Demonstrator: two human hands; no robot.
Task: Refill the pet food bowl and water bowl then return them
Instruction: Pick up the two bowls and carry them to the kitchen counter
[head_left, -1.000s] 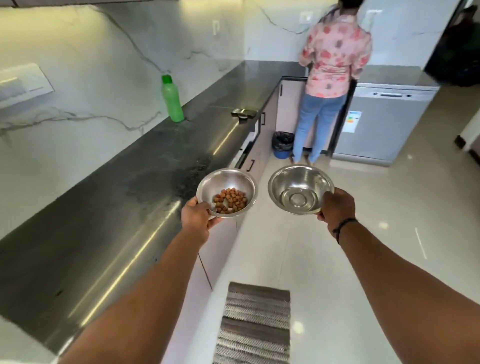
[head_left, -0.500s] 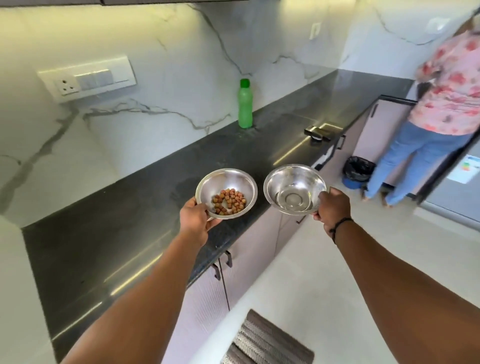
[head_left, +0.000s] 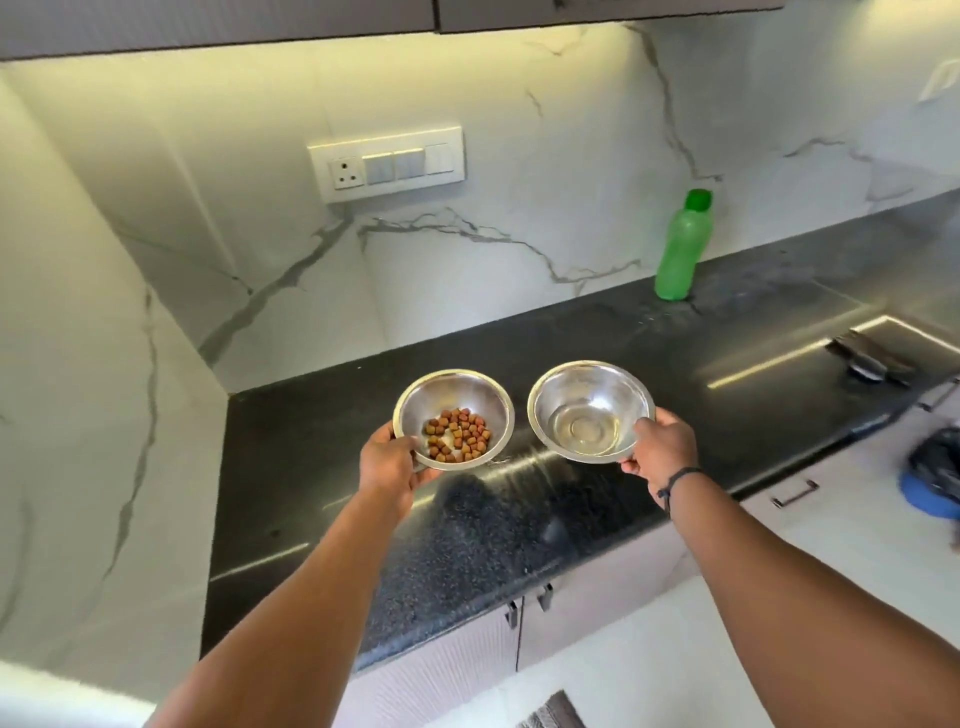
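I am gripping the food bowl (head_left: 453, 419) in my left hand (head_left: 390, 464) and the water bowl (head_left: 591, 410) in my right hand (head_left: 661, 451), keeping both level over the bench (head_left: 519, 525).

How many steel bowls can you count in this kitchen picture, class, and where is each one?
2. The bowl with kibble is held by the left hand over the black counter; the bowl with water is held beside it by the right hand. None appears hidden.

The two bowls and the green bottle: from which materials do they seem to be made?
Food bowl and water bowl: probably polished stainless steel, silvery with mirror-like reflections. Green bottle: likely plastic, translucent with a soft sheen and an opaque green cap.
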